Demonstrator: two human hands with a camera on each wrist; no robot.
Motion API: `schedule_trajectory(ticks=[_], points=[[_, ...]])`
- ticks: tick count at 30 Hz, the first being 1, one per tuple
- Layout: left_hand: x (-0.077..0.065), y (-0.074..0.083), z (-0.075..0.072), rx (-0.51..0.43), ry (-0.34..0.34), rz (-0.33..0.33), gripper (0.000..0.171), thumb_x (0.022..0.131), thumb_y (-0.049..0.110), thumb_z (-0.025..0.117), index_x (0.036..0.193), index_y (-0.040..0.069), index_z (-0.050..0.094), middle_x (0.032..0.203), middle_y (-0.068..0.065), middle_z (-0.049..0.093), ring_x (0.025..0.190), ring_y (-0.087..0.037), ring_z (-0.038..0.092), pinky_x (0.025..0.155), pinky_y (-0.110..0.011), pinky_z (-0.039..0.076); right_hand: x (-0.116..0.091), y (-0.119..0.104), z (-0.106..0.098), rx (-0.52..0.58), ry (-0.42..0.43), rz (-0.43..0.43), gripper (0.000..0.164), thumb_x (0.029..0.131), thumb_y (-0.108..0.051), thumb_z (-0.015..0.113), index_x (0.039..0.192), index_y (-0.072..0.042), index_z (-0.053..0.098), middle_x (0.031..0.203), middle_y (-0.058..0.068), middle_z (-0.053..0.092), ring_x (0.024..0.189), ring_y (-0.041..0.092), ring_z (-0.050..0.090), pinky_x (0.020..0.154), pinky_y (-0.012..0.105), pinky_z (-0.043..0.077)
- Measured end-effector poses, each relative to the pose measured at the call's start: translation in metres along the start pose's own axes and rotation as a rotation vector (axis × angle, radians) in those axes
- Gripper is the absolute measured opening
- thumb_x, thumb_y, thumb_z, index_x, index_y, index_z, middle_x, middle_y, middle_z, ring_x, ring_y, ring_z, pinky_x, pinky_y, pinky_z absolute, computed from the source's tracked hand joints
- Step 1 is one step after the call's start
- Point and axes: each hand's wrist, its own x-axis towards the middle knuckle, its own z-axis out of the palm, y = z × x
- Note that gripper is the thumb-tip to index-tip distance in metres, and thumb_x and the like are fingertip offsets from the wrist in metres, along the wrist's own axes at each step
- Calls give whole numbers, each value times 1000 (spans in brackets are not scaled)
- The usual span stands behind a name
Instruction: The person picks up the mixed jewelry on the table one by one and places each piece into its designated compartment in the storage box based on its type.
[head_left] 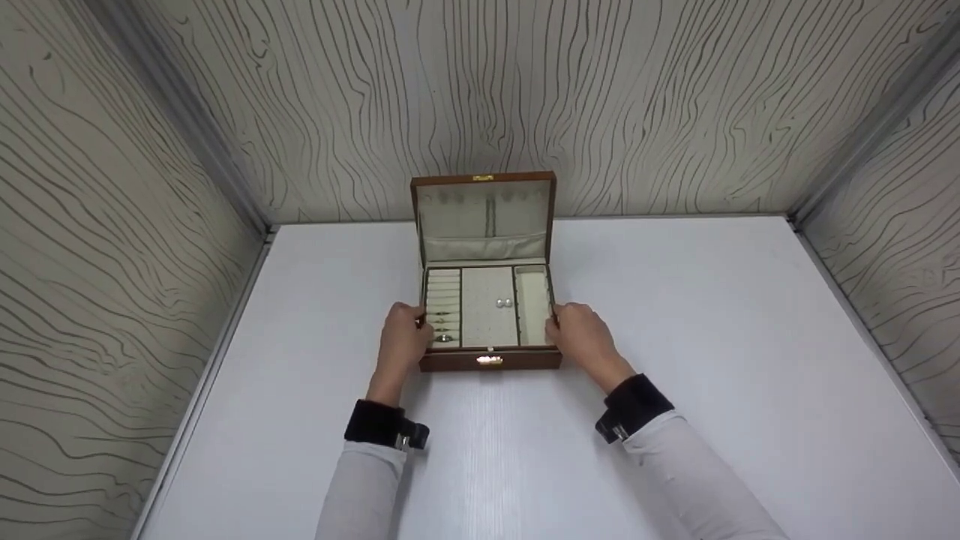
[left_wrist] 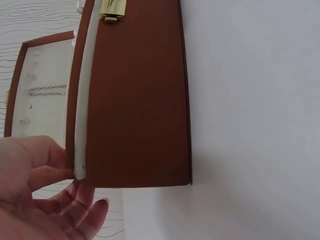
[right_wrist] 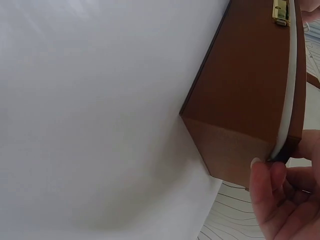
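A brown jewelry box (head_left: 450, 363) stands on the table with its lid (head_left: 484, 214) raised at the back. On top of its base sits a tray (head_left: 480, 330) with cream lining, above a white inner lip (left_wrist: 81, 145). Ring rolls (head_left: 444, 289) holding several rings fill its left side; two pearl earrings (head_left: 504, 303) are in the middle panel. My left hand (head_left: 403, 334) pinches the tray's left edge, thumb over the rim and other fingers below. At the right edge my right hand (head_left: 585, 334) pinches it likewise. Whether the tray is lifted clear, I cannot tell.
The white table (head_left: 712, 337) extends around the box. Patterned walls (head_left: 315, 112) enclose it at the back and sides. A chain necklace (left_wrist: 47, 91) hangs inside the raised lid. A gold clasp (head_left: 490, 361) is on the box's front.
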Motion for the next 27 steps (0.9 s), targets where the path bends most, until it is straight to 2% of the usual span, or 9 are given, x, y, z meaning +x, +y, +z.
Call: schedule_trajectory(ticks=[6, 10, 13, 15, 20, 23, 27], points=[[-3, 2, 4, 81, 46, 17, 38, 88, 1, 63, 125, -8, 62, 118, -19, 57, 99, -27, 60, 77, -39, 54, -1, 1, 3, 15, 28, -16, 15, 89, -6, 60, 75, -4, 64, 64, 2, 53, 56, 17, 49, 50, 31, 44], [-4, 1, 7, 93, 69, 39, 37, 86, -1, 64, 122, -7, 64, 116, -19, 57, 98, -27, 60, 77, -40, 54, -1, 2, 6, 22, 41, -21, 10, 89, -5, 61, 85, 1, 68, 67, 4, 54, 58, 18, 50, 50, 32, 45], [-4, -2, 8, 63, 84, 43, 37, 84, -3, 64, 121, -5, 65, 113, -17, 58, 93, -25, 60, 73, -38, 54, -1, 3, 8, 38, 36, -2, 15, 90, -6, 61, 97, 4, 69, 74, 8, 61, 64, 19, 54, 54, 34, 48], [-4, -3, 8, 37, 90, 39, 40, 84, -4, 64, 123, -4, 64, 110, -16, 59, 90, -24, 60, 71, -38, 54, -2, 4, 9, 50, 22, 15, 25, 91, -7, 61, 111, 8, 65, 87, 13, 66, 71, 20, 58, 60, 36, 52], [-4, -9, 6, -45, 99, -19, 45, 85, 0, 65, 130, -2, 57, 106, -14, 64, 91, -26, 63, 72, -38, 54, -2, 5, 10, 80, -20, 61, 43, 95, -11, 59, 130, 11, 52, 110, 24, 66, 87, 24, 63, 74, 41, 54], [-4, -14, 4, -87, 76, -67, 41, 89, 6, 68, 128, -3, 59, 109, -15, 67, 97, -26, 66, 77, -38, 55, -2, 6, 11, 93, -31, 69, 45, 95, -13, 60, 132, 12, 50, 110, 26, 65, 91, 27, 64, 77, 42, 55], [-5, -19, 3, -142, 37, -99, 32, 91, 10, 68, 120, -1, 66, 112, -16, 68, 100, -26, 66, 80, -36, 56, -2, 8, 11, 114, -55, 74, 49, 96, -15, 61, 135, 11, 47, 97, 20, 65, 79, 24, 63, 70, 40, 54]])
